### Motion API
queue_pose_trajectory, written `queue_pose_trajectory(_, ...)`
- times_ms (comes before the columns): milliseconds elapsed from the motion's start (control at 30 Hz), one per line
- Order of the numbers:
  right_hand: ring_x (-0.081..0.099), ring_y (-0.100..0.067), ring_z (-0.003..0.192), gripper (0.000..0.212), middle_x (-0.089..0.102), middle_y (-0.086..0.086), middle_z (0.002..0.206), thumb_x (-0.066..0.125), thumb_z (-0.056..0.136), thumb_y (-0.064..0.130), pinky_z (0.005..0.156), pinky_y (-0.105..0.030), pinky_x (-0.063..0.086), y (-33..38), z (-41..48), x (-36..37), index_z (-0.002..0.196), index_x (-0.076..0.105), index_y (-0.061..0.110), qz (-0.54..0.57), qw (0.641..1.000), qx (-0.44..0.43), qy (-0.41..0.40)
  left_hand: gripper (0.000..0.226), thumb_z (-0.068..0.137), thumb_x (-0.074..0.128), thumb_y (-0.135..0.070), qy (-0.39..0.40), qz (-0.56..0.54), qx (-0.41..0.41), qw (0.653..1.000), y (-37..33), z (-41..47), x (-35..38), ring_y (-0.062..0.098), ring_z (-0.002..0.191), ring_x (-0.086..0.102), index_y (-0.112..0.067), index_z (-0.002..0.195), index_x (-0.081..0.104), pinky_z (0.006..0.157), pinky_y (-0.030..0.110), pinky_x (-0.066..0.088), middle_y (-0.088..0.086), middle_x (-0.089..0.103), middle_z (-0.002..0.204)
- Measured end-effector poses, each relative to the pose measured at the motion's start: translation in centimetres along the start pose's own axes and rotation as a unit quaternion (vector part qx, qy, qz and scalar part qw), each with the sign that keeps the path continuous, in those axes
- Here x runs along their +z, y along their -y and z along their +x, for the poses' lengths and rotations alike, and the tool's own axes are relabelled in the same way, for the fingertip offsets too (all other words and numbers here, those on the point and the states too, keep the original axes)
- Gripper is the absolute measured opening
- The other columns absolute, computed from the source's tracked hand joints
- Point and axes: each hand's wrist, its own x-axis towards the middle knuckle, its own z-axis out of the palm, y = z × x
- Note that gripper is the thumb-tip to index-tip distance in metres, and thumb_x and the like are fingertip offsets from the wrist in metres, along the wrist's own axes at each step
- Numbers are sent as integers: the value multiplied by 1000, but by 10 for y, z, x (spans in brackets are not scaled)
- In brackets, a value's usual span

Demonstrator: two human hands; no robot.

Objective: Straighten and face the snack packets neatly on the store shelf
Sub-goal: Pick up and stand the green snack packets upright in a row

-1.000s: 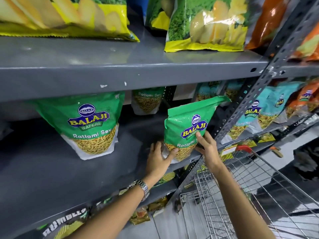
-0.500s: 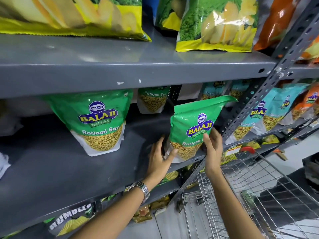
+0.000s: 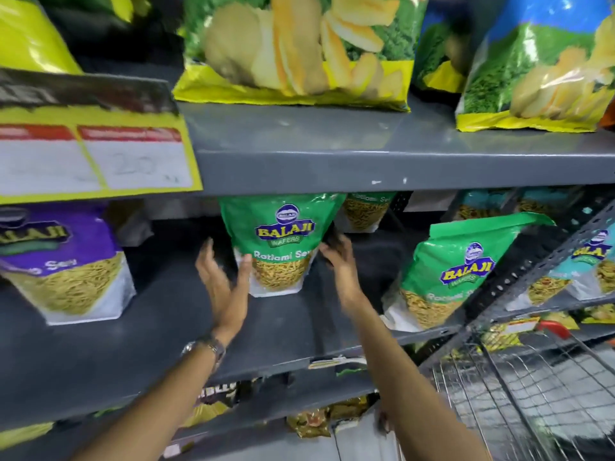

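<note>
A green Balaji Ratlami Sev packet stands upright, facing front, on the grey middle shelf. My left hand is at its left edge with fingers spread and the thumb touching the pack. On the other side my right hand, blurred, is against the pack's right edge with fingers apart. A second green Ratlami Sev packet stands alone at the right, leaning a little left, near the shelf upright. A purple Sev packet stands at the left.
Another green packet sits at the back of the shelf. Big chips bags fill the upper shelf, and a yellow price card hangs from it. Teal packets stand right of the slotted upright. A wire trolley is at lower right.
Both hands have let go of the right green packet and moved left to the middle green packet. The view has shifted left, bringing the purple packet and price card in.
</note>
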Motion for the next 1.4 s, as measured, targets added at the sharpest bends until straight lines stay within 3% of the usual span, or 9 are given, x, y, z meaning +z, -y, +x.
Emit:
queue_pose_trajectory(100,58,3,83,39,60,8,99,52,79,22,66,-14,48,5,16,4,117,44,21,-3,998,48,51,77,75,44,-66,115,-28,-87,989,-7,18,-10,12,137,32,-26,139,31,116,40,25,-6,33,143)
queue_pose_trajectory(200,56,-6,88,22,60,6,100,51,82,33,71,-25,43,1,19,2,103,50,26,-59,991,84,91,34,93,44,-43,208,-58,-105,971,-15,19,-11,-7,106,54,-25,121,48,100,18,41,-8,57,122)
queue_pose_trajectory(267,57,-4,85,11,60,8,100,43,94,28,69,-24,47,1,17,2,101,50,25,-74,989,83,94,31,95,41,-35,213,-55,-105,970,-18,19,-12,-5,102,54,-18,120,48,93,8,40,-6,58,119)
queue_pose_trajectory(433,60,-4,87,14,62,10,100,39,97,28,66,-25,48,0,5,1,97,53,26,-89,990,66,89,37,86,47,-57,222,-38,-121,967,-15,17,-18,12,118,54,-30,110,52,106,36,39,-6,61,122)
queue_pose_trajectory(700,54,-18,112,16,60,2,117,41,96,29,74,-31,47,5,-25,-16,96,57,31,-105,990,63,65,72,69,43,-80,251,-28,-127,959,-21,-15,-26,11,125,49,-34,124,47,111,44,33,-11,56,132)
queue_pose_trajectory(933,56,-17,105,17,64,9,102,41,96,23,79,-32,47,11,-57,-28,89,56,26,-118,989,63,59,79,64,44,-77,229,-37,-144,962,-29,-43,-26,16,120,52,-23,121,50,106,42,38,-2,59,128)
queue_pose_trajectory(1133,57,-15,107,13,60,14,99,40,97,21,96,-37,44,16,-80,-33,96,53,20,-105,991,66,47,75,64,43,-75,225,-48,-146,962,-32,-64,-29,11,110,55,-22,117,51,79,15,40,-2,59,122)
queue_pose_trajectory(1267,51,-6,92,38,49,20,92,38,97,15,97,-35,40,22,-93,-30,132,39,1,-76,995,61,27,51,78,47,-61,216,-50,-143,965,-36,-74,-31,7,104,55,-23,111,50,64,-3,37,1,59,121)
queue_pose_trajectory(1400,49,1,83,44,49,4,105,37,98,15,97,-35,39,20,-98,-31,135,30,-7,-78,995,65,24,64,69,45,-72,221,-53,-139,964,-35,-77,-32,4,105,54,-26,113,50,66,0,39,0,57,123)
